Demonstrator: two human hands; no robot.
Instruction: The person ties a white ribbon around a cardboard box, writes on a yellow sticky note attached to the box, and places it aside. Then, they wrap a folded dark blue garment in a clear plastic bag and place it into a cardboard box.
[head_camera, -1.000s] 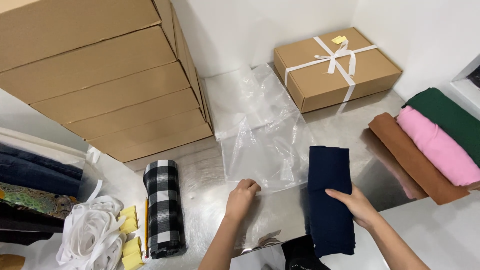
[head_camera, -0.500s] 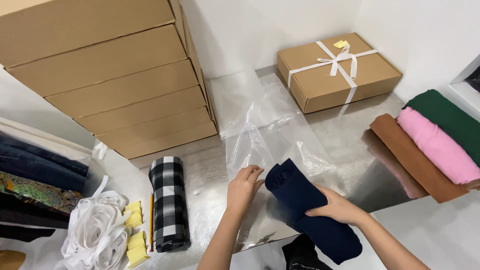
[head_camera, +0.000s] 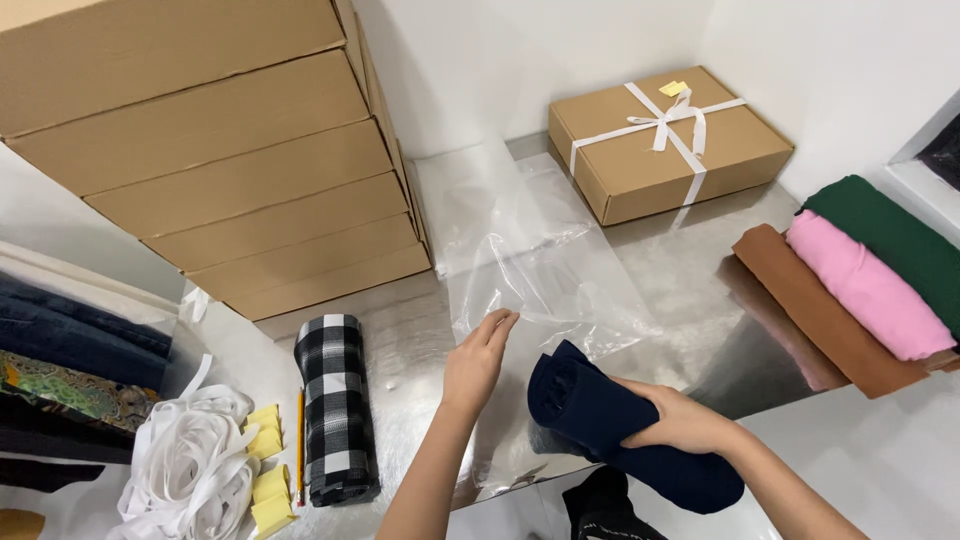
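Observation:
My right hand (head_camera: 676, 420) grips a folded dark navy cloth (head_camera: 590, 405), holding it tilted with its upper end at the mouth of a clear plastic bag (head_camera: 545, 270). My left hand (head_camera: 478, 362) pinches the near left edge of that bag and lifts it off the shiny metal table (head_camera: 690, 265). The bag lies flat beyond my hands, stretching toward the back wall.
A rolled black-and-white checked cloth (head_camera: 334, 405) lies left of my left arm, beside a pencil (head_camera: 299, 445), yellow tags (head_camera: 266, 455) and a heap of white ribbon (head_camera: 185, 470). Stacked flat cardboard boxes (head_camera: 220, 150) stand at left. A ribbon-tied box (head_camera: 665, 140) sits behind; brown, pink and green rolls (head_camera: 860, 290) lie right.
The navy cloth was lying flat under my right hand; it has been picked up, turned and brought left to the bag's opening. My left hand has raised the bag's edge.

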